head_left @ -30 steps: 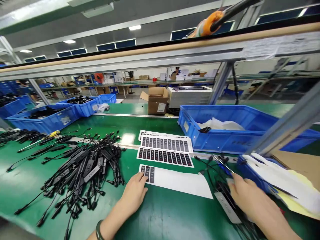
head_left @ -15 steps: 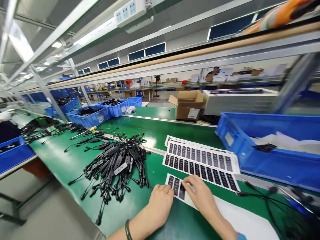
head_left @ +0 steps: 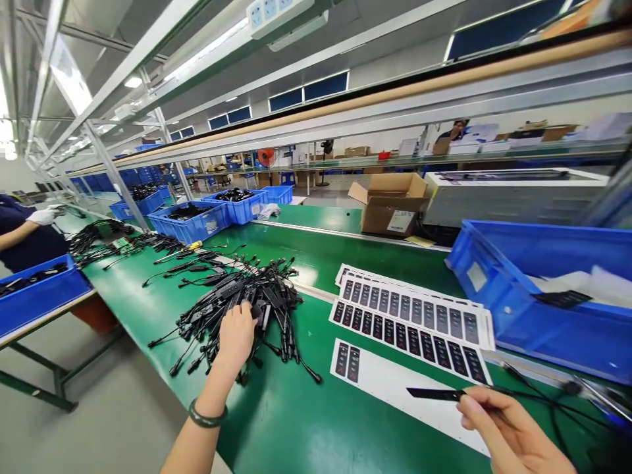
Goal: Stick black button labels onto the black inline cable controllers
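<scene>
My right hand (head_left: 508, 421) pinches a thin black label sticker (head_left: 434, 394) by one end, above the label sheet. Below it lies a white label sheet (head_left: 380, 385) with two dark labels at its left end; the rest of its surface is bare white. My left hand (head_left: 237, 334) reaches into a pile of black cables with inline controllers (head_left: 276, 289). Its fingers are closed on a black controller (head_left: 256, 313), mostly hidden beneath the hand.
Fuller label sheets (head_left: 405, 306) lie behind the nearly bare one. A blue bin (head_left: 543, 342) with white paper stands at right, beside loose cables and tools. Farther back are a cardboard box (head_left: 390, 214) and blue bins of parts (head_left: 192, 227). A gloved co-worker (head_left: 29, 230) is at far left.
My right hand has peeled a label off the sheet and moved right with it. My left hand has left the sheet and gone to the cable pile. The view has shifted left.
</scene>
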`<state>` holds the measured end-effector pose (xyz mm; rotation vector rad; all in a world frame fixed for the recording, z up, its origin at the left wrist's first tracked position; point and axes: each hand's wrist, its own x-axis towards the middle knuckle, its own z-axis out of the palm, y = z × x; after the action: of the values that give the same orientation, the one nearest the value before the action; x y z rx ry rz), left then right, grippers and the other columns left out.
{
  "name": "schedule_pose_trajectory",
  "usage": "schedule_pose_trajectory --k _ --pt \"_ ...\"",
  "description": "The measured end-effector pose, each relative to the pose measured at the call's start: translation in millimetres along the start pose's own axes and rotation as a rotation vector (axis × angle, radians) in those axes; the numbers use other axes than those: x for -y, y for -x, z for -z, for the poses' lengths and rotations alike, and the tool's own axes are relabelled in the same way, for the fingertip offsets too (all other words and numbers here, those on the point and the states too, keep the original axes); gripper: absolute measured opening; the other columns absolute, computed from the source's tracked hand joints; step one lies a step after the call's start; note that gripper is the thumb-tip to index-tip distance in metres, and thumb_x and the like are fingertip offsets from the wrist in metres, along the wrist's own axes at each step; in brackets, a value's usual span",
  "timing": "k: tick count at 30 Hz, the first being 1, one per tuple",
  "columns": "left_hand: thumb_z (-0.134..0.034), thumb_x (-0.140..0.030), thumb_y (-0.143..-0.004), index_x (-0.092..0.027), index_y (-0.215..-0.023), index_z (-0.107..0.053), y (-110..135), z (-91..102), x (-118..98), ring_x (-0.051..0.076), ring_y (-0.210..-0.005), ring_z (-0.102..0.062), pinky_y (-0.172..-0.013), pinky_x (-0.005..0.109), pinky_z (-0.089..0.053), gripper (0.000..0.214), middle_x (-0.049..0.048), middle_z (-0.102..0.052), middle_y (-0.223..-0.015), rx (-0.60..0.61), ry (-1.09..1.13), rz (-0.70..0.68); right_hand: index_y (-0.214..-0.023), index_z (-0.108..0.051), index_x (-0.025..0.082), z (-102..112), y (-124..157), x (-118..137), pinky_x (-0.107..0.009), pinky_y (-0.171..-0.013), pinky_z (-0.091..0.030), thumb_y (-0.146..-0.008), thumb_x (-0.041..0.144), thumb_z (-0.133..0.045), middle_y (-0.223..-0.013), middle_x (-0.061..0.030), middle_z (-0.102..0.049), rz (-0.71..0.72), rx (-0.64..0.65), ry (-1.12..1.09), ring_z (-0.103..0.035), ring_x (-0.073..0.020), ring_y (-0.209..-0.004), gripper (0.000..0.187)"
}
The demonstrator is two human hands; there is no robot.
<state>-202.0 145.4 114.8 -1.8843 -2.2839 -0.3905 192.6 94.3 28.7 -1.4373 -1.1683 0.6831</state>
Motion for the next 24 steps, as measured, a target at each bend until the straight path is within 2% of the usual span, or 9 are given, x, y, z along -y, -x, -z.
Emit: schedule_pose_trajectory --k 4,7,8,10,12,14,17,21,24 --pt "-0.04 -0.027 -0.098 -0.014 -0.125 -0.047 8.7 0.5 -36.4 0.025 -0.098 -0.063 -0.082 0.036 -0.049 0.032 0.0145 -0.062 -0.113 -0.061 0.174 -0.105 -0.096 -0.056 0.023 -11.1 8.3 21.8 -0.032 -0.062 -0.054 -0.078 0.056 -0.067 -0.074 -0.0017 -0.062 -0.04 -0.004 -0.13 -0.063 -0.0198 -0.065 0.038" --pt "-0.052 -0.03 -0.092 -0.019 -0.124 -0.049 21.1 -6.3 -80.8 0.024 -0.105 -0.06 -0.088 0.035 -0.046 0.034 0.0111 -0.061 -0.117 -0.015 0.67 -0.219 -0.099 -0.054 0.024 -17.3 14.8 31.0 -0.03 -0.06 -0.052 -0.083 0.054 -0.063 -0.075 0.0005 -0.058 -0.022 -0.031 -0.179 -0.059 -0.0159 -0.06 0.035" --pt "-0.055 -0.03 -0.09 -0.019 -0.124 -0.049 26.9 -9.7 -95.8 0.023 -0.1 -0.061 -0.085 0.034 -0.047 0.036 0.0099 -0.063 -0.111 0.081 0.874 -0.231 -0.1 -0.053 0.024 -18.3 16.6 32.5 -0.03 -0.059 -0.051 -0.084 0.054 -0.062 -0.076 0.0009 -0.057 -0.021 -0.033 -0.186 -0.059 -0.0148 -0.058 0.034" --pt "-0.055 -0.033 -0.089 -0.017 -0.12 -0.052 40.4 -17.7 -123.5 0.018 -0.083 -0.062 -0.072 0.03 -0.047 0.035 0.0065 -0.064 -0.093 0.407 1.252 -0.168 -0.102 -0.052 0.025 -19.0 19.3 34.1 -0.028 -0.057 -0.049 -0.086 0.053 -0.06 -0.078 0.0016 -0.055 -0.028 -0.017 -0.199 -0.057 -0.0131 -0.056 0.033" --pt "-0.06 -0.033 -0.085 -0.015 -0.111 -0.056 55.3 -26.1 -145.5 0.014 -0.071 -0.059 -0.061 0.025 -0.044 0.032 0.0036 -0.061 -0.083 0.752 1.575 0.005 -0.102 -0.052 0.026 -19.3 21.1 35.4 -0.027 -0.056 -0.048 -0.088 0.053 -0.059 -0.076 0.0024 -0.054 -0.035 0.002 -0.212 -0.056 -0.0121 -0.054 0.031" --pt "-0.072 -0.026 -0.073 -0.015 -0.107 -0.056 69.4 -33.8 -159.9 0.013 -0.073 -0.061 -0.062 0.023 -0.044 0.039 0.0038 -0.062 -0.086 0.977 1.784 0.188 -0.1 -0.053 0.025 -20.4 22.5 37.0 -0.026 -0.054 -0.047 -0.089 0.051 -0.058 -0.074 0.0033 -0.053 -0.036 0.018 -0.227 -0.055 -0.011 -0.052 0.029" --pt "-0.082 -0.022 -0.063 -0.018 -0.115 -0.048 85.5 -41.4 -168.0 0.018 -0.081 -0.068 -0.073 0.029 -0.05 0.062 0.0072 -0.067 -0.095 1.13 1.854 0.282 -0.096 -0.054 0.025 -24.6 24.5 38.9 -0.024 -0.048 -0.044 -0.087 0.048 -0.061 -0.075 0.0042 -0.051 -0.054 0.051 -0.263 -0.052 -0.0087 -0.047 0.026" --pt "-0.082 -0.029 -0.067 -0.02 -0.124 -0.045 94.6 -41.8 -166.9 0.022 -0.079 -0.072 -0.07 0.034 -0.055 0.069 0.0091 -0.069 -0.097 1.239 1.765 0.203 -0.093 -0.056 0.023 -31.7 27.3 40.1 -0.022 -0.041 -0.041 -0.083 0.047 -0.067 -0.074 0.0045 -0.05 -0.118 0.086 -0.28 -0.048 -0.0065 -0.043 0.028" --pt "-0.084 -0.025 -0.065 -0.018 -0.128 -0.047 96.1 -38.1 -166.5 0.023 -0.083 -0.072 -0.073 0.034 -0.056 0.074 0.0129 -0.071 -0.1 1.322 1.73 0.154 -0.093 -0.059 0.022 -34.8 29.2 43.1 -0.021 -0.04 -0.044 -0.08 0.049 -0.068 -0.07 0.0044 -0.05 -0.149 0.11 -0.277 -0.047 -0.0073 -0.043 0.031"
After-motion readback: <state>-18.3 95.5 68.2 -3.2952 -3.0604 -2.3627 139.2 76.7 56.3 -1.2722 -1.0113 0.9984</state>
